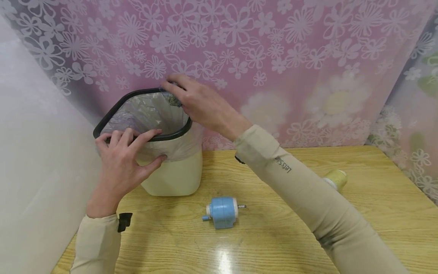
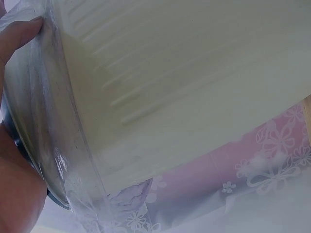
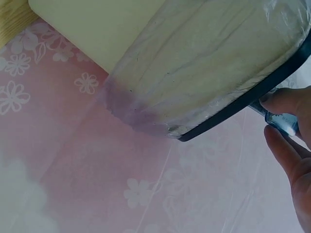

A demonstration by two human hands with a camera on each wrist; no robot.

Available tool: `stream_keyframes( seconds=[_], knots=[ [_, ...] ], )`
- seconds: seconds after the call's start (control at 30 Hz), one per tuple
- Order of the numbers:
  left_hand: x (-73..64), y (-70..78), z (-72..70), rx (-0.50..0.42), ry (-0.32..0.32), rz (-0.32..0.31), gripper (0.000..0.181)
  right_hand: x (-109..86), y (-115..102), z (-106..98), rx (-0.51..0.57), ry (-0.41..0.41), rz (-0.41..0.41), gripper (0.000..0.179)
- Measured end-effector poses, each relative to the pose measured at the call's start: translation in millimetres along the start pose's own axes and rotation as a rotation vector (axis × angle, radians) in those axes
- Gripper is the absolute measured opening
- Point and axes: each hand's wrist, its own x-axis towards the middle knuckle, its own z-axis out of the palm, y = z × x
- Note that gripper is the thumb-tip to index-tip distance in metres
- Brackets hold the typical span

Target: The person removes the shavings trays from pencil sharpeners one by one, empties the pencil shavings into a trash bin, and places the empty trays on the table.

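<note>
R hand (image 1: 202,102) pinches clear plastic pc. (image 3: 283,124) w/ dark bits (image 1: 172,100) at bin's (image 1: 174,179) far rim; L hand (image 1: 124,161) grips near rim, fingers over, thumb outside.
Bin, w/ clear liner (image 1: 174,149), stands on wood-grain tbl. (image 1: 273,236) by pink floral cloth (image 1: 239,72); blue cranked gadget (image 1: 223,213) in front, yellow cyl. (image 1: 337,179) at R.

2 arms (image 1: 294,190) reach; left hand (image 1: 123,161) grips, fingers (image 1: 142,140) splayed; right hand (image 1: 202,102) pinches.

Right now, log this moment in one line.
right hand: pinches clear container at rim of lined bin | left hand: holds bin | blue sharpener: on table
</note>
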Motion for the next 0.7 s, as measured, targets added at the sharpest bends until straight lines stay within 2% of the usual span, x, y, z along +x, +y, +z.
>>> stream_keyframes(
  seconds=[0.17, 0.7],
  knots=[
    [-0.3, -0.3, -0.1, 0.002, -0.004, -0.001, 0.054, 0.6, -2.6, 0.3, -0.058, -0.014, -0.019, 0.049],
    [-0.5, 0.0, -0.4, -0.001, -0.013, -0.005, 0.054, 1.3, -9.8, -3.3, -0.139, -0.047, -0.052, 0.051]
  ],
)
